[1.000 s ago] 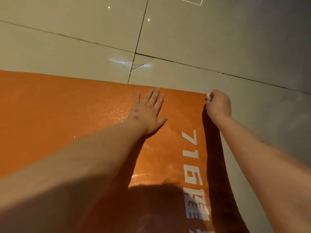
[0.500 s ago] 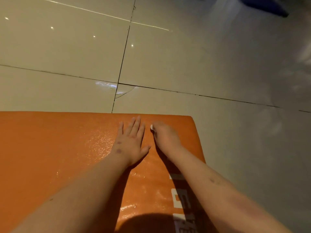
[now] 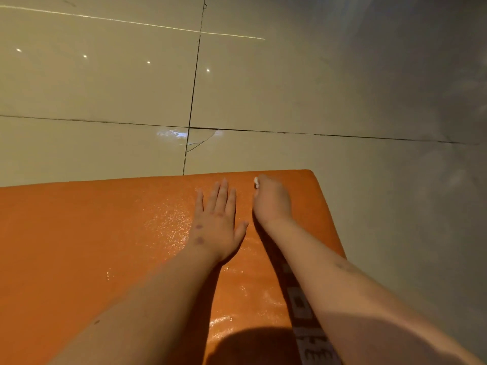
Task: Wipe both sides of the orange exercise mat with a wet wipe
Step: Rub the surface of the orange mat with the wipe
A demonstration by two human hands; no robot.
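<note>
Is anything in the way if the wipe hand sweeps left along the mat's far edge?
Yes: the left hand lies flat on the orange mat, just left of the right hand gripping the wet wipe. Nothing else.

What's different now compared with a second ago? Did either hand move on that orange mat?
The right hand, clutching the wet wipe, slid left along the far edge of the orange mat, from its right corner to beside the left hand. Nothing was let go. The left hand stayed pressed flat, and the mat did not visibly shift.
</note>
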